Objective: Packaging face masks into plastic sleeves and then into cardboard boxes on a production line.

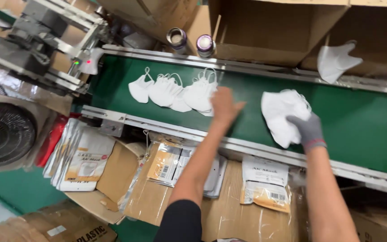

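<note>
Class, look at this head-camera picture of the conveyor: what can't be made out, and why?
- Bare left hand: motion-blurred; its fingers cover part of the loose white face masks on the green belt.
- Grey-gloved right hand: count in its bunch of white masks unclear, they overlap.
- Black fan: cut off by left edge.

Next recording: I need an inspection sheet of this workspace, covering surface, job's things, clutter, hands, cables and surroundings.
Surface: green conveyor belt between metal rails.
Job's things: loose white masks lying in an overlapping row on the belt; a stack of white masks gripped at its right edge.
Clutter: mask pouches piled on cardboard below the belt; more pouches to the right; one mask on the far rail.
Hands: left hand bare, open, reaching toward the loose masks; right hand in a grey glove, holding the stack.
Cables: nothing seen.
Surroundings: black fan, machine frame, cardboard boxes, two tape rolls.
</note>
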